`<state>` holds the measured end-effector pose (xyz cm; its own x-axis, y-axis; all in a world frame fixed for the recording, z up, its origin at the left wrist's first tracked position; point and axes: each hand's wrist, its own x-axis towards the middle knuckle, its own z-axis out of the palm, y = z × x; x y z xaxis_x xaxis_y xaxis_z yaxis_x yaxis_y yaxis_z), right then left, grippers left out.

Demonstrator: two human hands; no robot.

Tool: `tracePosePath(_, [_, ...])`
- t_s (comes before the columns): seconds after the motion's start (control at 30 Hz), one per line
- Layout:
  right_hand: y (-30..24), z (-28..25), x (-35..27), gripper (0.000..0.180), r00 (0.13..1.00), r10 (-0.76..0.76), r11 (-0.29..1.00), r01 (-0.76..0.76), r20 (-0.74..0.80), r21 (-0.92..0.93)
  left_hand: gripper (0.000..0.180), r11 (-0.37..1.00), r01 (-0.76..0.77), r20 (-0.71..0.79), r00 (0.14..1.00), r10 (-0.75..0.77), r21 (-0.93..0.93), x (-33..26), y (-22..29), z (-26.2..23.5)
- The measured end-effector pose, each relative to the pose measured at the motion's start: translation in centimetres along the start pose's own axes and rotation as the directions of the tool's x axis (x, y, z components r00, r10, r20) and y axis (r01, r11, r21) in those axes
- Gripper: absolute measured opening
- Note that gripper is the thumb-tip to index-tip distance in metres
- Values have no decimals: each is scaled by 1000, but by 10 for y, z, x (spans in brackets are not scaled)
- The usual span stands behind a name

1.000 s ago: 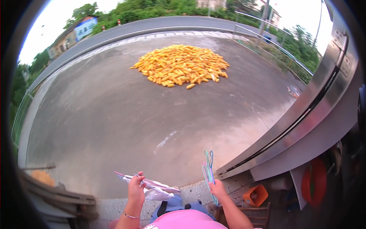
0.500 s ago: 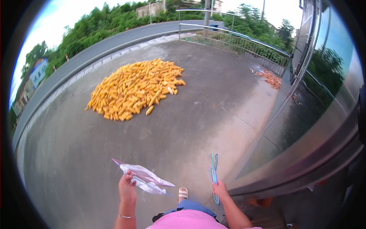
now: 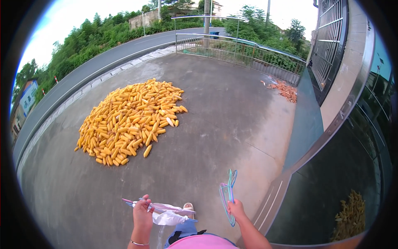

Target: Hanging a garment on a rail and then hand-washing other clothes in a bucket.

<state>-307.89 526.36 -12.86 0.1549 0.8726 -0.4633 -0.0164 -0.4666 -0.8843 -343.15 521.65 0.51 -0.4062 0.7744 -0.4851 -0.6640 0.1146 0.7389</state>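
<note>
My left hand [image 3: 143, 213] is closed around pink and blue clothes hangers [image 3: 129, 203], held level in front of me. White cloth [image 3: 169, 218] hangs from them, sagging over the lower bar toward my foot. In my closed right hand [image 3: 236, 208] is a small bunch of thin hangers [image 3: 227, 194] in green, blue and purple. They stand roughly upright, with their hooks at the top and nothing hanging on them. The two hands are apart, low in front of my body. How many hangers the left hand grips, I cannot tell.
A large heap of yellow corn cobs [image 3: 128, 120] lies on the concrete ahead and left. Reflective glass door panels [image 3: 331, 182] stand close on my right. Farther off are a small orange-red pile [image 3: 286, 91], a metal railing [image 3: 244, 54] and a road [image 3: 116, 52].
The corn heap looks nearer and the glass door has shifted in view as I move forward. Both hands keep their hold. The white cloth now hangs lower and more bunched.
</note>
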Motion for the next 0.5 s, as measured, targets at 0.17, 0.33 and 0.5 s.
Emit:
tracePosePath(0.17, [-41,10,97,17,994,29,997,-36,-103,-70,31,993,60,91,993,-69,102,117,12,88])
tracePosePath(0.33, [-89,9,185,17,957,105,994,-92,-272,61,27,979,84,180,977,-118,186,233,30,198])
tracePosePath(0.5, [-109,-13,281,14,950,145,985,-112,-277,133,18,981,61,216,971,-101,186,331,28,308])
